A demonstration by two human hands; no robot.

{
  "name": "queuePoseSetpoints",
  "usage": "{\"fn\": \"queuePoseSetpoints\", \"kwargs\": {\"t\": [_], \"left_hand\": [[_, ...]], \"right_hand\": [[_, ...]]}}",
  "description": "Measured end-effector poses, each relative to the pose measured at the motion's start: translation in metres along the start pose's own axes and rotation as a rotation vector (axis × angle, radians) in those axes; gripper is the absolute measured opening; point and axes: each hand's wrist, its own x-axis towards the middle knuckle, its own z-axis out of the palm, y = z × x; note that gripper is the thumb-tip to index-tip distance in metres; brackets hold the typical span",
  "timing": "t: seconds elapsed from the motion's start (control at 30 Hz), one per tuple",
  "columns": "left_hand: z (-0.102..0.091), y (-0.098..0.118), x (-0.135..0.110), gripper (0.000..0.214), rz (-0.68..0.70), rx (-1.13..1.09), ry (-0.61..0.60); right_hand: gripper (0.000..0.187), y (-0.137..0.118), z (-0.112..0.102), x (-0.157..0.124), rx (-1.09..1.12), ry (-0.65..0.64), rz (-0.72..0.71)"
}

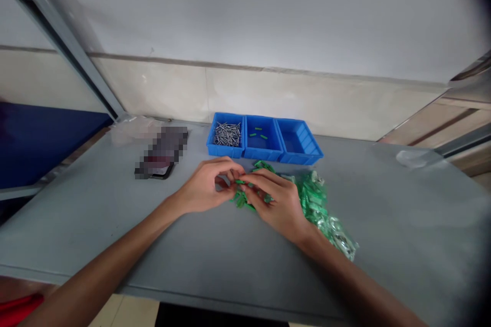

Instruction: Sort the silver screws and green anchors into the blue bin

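Observation:
My left hand (203,186) and my right hand (274,202) meet above the grey table, their fingertips pinching a small green plastic piece (240,182). Whatever else lies inside the fingers is hidden. Under and beside my hands lies a loose heap of similar green pieces (241,200), with more (264,166) just beyond my fingers. To the right of my right hand sits a clear plastic bag of green pieces (314,199). A blue three-compartment bin (264,138) stands beyond my hands, holding short metal fasteners (227,134) on the left and several green pieces (258,135) in the middle.
The grey table (115,230) runs across the view, with a wall behind it. A pixelated object on a black phone-like slab (161,156) lies left of the bin. A crumpled clear plastic sheet (416,158) lies at the far right.

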Motion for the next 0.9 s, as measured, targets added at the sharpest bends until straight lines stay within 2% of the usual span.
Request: {"fn": "queuePoseSetpoints", "kwargs": {"t": [0.23,0.47,0.9], "left_hand": [[-0.0024,0.0002,0.0012,0.009,-0.032,0.037,0.006],[-0.0001,-0.0005,0.0025,0.013,-0.081,-0.064,-0.02],[-0.0058,-0.0051,0.002,0.016,-0.158,-0.14,0.04]], "right_hand": [[0.016,-0.0007,-0.0036,0.0014,-0.036,0.035,0.042],[0.017,0.0005,-0.0034,0.0013,-0.054,0.042,0.035],[0.017,0.0026,-0.0081,0.0026,-0.089,0.046,0.021]]}}
